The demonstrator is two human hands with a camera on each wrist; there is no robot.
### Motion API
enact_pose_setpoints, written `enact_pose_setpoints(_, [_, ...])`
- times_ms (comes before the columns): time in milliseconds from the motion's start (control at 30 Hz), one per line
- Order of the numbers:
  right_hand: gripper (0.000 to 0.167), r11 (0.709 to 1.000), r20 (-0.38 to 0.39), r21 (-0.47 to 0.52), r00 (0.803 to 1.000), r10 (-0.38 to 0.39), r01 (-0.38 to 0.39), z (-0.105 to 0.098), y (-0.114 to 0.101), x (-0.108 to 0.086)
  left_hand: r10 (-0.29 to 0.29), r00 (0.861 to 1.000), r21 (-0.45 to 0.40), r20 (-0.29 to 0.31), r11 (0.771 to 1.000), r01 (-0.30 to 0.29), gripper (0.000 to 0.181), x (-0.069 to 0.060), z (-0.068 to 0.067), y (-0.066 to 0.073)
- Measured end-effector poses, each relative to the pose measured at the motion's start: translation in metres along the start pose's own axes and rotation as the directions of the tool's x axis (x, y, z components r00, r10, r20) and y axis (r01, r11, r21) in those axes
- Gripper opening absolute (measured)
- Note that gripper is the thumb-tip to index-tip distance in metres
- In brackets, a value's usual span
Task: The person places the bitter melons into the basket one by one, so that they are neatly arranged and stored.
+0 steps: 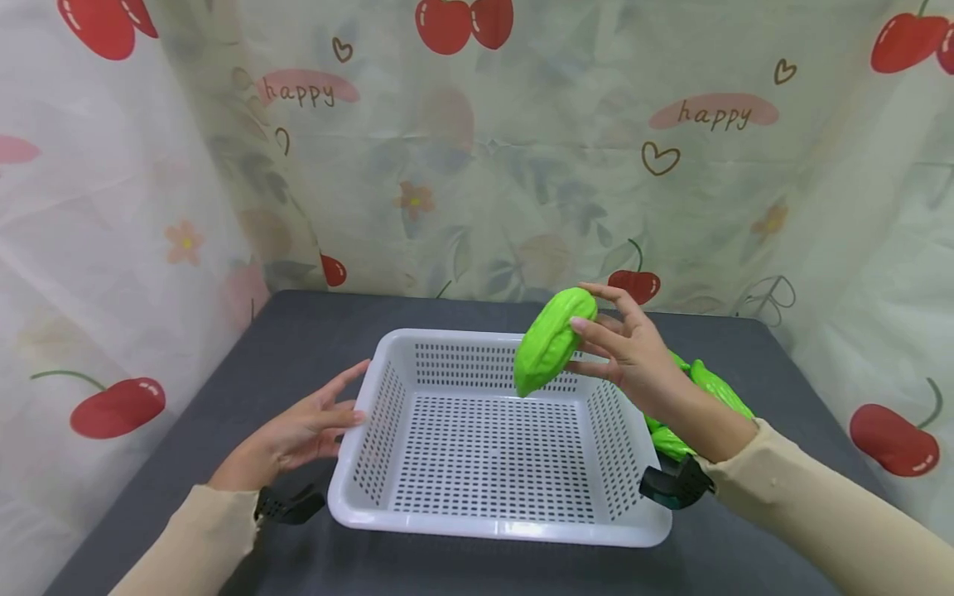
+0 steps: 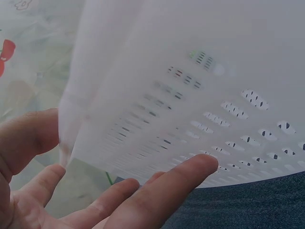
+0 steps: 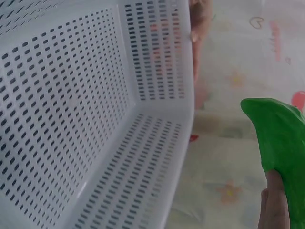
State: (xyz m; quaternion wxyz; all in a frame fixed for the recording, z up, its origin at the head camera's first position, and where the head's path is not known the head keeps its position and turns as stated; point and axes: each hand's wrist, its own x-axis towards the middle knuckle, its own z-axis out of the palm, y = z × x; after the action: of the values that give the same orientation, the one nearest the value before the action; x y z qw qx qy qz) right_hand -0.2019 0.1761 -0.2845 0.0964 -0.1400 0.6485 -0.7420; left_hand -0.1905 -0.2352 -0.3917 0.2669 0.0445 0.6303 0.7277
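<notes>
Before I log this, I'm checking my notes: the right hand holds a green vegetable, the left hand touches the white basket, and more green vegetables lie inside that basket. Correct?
Not quite: the other green vegetables lie beside the basket, to its right, as the head view shows. The rest stands.

On my remote screen I read "happy" twice on the cherry-print cloth [image 1: 492, 108] behind the perforated basket [image 1: 499, 530]: on a pink oval [image 1: 307, 88] past the basket's left end and another pink oval [image 1: 713, 111] past its right.
</notes>
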Motion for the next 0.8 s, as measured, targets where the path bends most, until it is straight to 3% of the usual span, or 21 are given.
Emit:
enact_pose_setpoints(433, [0.058, 0.986, 0.026, -0.070, 0.988, 0.154, -0.151, 0.042, 0.040, 0.031, -0.005, 1.000, -0.010, -0.004, 1.000, 0.005, 0.091, 0.000, 0.001, 0.001])
enact_pose_setpoints(800, [0.055, 0.955, -0.003, -0.083, 0.958, 0.286, -0.285, 0.067, 0.081, 0.044, -0.008, 1.000, -0.019, -0.005, 1.000, 0.008, 0.091, 0.000, 0.001, 0.001])
